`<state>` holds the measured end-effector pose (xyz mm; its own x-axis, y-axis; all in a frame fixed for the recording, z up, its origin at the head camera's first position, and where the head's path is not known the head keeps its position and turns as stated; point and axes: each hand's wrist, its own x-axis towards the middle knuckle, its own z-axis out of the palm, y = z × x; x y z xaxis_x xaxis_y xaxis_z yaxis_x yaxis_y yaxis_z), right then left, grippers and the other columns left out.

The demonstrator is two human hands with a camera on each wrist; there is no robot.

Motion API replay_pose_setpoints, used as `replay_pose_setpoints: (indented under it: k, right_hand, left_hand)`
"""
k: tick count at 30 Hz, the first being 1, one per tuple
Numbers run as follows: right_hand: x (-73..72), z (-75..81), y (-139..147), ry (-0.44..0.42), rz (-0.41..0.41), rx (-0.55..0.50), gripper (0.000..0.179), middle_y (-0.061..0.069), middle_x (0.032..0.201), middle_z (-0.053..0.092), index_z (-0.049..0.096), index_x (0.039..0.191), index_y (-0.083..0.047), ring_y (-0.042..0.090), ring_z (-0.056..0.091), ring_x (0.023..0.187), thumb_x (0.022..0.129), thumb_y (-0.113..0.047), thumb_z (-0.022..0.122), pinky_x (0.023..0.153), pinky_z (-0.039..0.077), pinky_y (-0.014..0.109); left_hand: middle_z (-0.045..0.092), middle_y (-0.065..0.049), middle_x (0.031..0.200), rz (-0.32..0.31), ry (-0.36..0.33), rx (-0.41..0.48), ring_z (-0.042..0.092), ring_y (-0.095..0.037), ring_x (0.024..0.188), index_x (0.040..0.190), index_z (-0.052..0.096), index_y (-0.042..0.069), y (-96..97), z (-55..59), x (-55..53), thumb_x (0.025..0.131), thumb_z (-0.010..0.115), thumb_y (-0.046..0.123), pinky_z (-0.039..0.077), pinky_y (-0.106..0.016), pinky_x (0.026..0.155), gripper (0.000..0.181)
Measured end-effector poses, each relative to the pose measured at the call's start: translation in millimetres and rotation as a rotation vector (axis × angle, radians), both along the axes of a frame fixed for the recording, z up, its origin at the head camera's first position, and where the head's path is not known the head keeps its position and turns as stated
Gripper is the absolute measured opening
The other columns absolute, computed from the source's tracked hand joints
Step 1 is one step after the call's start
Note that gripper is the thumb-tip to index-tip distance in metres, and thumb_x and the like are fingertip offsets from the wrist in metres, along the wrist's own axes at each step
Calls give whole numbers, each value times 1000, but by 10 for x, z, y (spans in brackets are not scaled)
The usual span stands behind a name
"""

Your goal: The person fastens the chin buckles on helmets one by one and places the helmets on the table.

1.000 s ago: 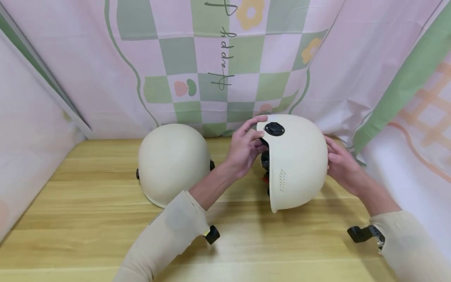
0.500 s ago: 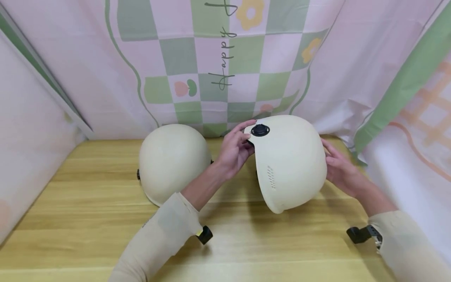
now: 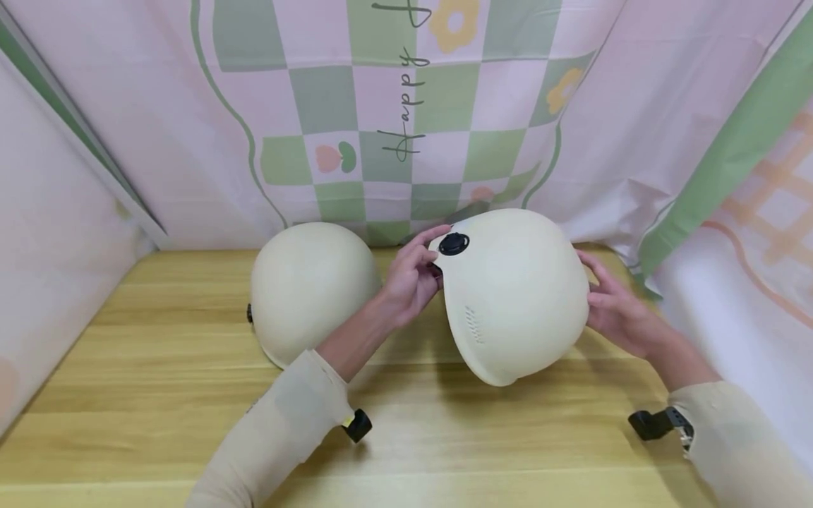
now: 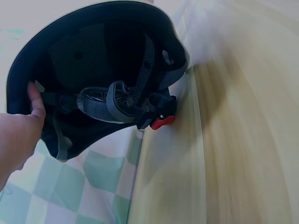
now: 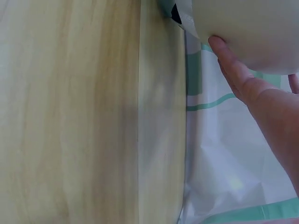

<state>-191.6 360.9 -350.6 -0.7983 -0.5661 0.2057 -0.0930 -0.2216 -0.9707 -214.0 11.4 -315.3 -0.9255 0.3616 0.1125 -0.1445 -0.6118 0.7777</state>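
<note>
A cream helmet (image 3: 517, 296) hangs tilted over the table's right half, between both hands. My left hand (image 3: 411, 279) grips its left rim beside a round black side fitting (image 3: 454, 244); in the left wrist view a digit reaches inside the rim. That view also shows the dark padded inside (image 4: 77, 56), grey straps (image 4: 110, 105) and a red buckle part (image 4: 163, 122). My right hand (image 3: 619, 310) rests against the shell's right side, its digits fairly straight on the smooth surface in the right wrist view. The left forearm passes in front of a second cream helmet (image 3: 311, 289).
The second helmet stands on the wooden table (image 3: 159, 395) at left, a small black fitting (image 3: 250, 313) at its side. A checked, patterned curtain (image 3: 441, 92) hangs behind the table, with pale cloth sides left and right. A black wrist camera (image 3: 358, 425) sticks out from the left sleeve.
The held helmet has turned so that its rim and black fitting swing left, hiding its inside from the head view. My left hand moved left with the rim; my right stayed nearly still.
</note>
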Motion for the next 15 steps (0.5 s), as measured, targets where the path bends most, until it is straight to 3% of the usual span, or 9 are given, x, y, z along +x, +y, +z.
replay_pose_setpoints:
  k: [9, 15]
  right_hand:
    - [7, -3, -8, -1, 0, 9, 63, -4, 151, 45, 27, 162, -30, 17, 60, 125, 107, -1, 35, 98, 53, 32]
    - [5, 14, -23, 17, 3, 11, 63, -3, 151, 46, 28, 163, -30, 16, 59, 126, 107, 0, 32, 99, 53, 32]
  left_hand:
    - [50, -26, 145, -24, -12, -99, 60, -14, 88, 154, 38, -4, -85, -4, 26, 94, 30, -6, 48, -24, 73, 60]
    - [54, -23, 142, -42, 10, -141, 62, -14, 83, 156, 39, 1, -115, -25, 37, 95, 30, -5, 50, -26, 76, 62]
